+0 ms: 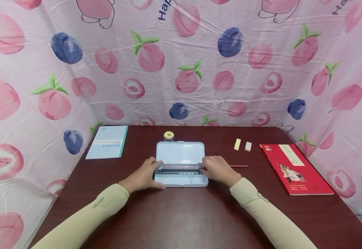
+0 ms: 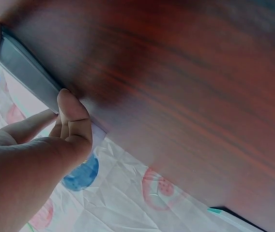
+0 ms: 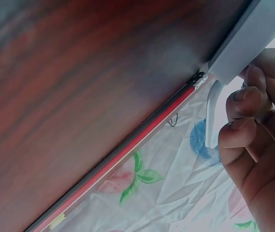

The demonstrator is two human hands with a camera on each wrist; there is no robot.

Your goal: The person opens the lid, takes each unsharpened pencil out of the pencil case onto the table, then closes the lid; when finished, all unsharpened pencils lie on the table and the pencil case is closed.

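Observation:
A pale pencil case (image 1: 181, 180) lies with its lid (image 1: 181, 152) raised at the back. My left hand (image 1: 143, 175) holds the case's left end, thumb at the front corner and fingers toward the hinge; the left wrist view shows the thumb (image 2: 72, 106) against its edge. Curled at the right end, my right hand (image 1: 217, 168) has its fingertips on the end of a slim pencil (image 1: 179, 168) lying along the case. In the right wrist view, those curled fingers (image 3: 239, 133) cover what they pinch. A red pencil (image 1: 239, 166) lies on the table to the right, partly behind the hand.
Behind the case stands a yellow-topped roll (image 1: 168, 135). A yellow eraser (image 1: 237, 144) and a white eraser (image 1: 248, 146) lie at the back right. A red book (image 1: 305, 180) is at the right, a pale notebook (image 1: 103, 147) at the left. Patterned cloth (image 1: 181, 69) surrounds the table.

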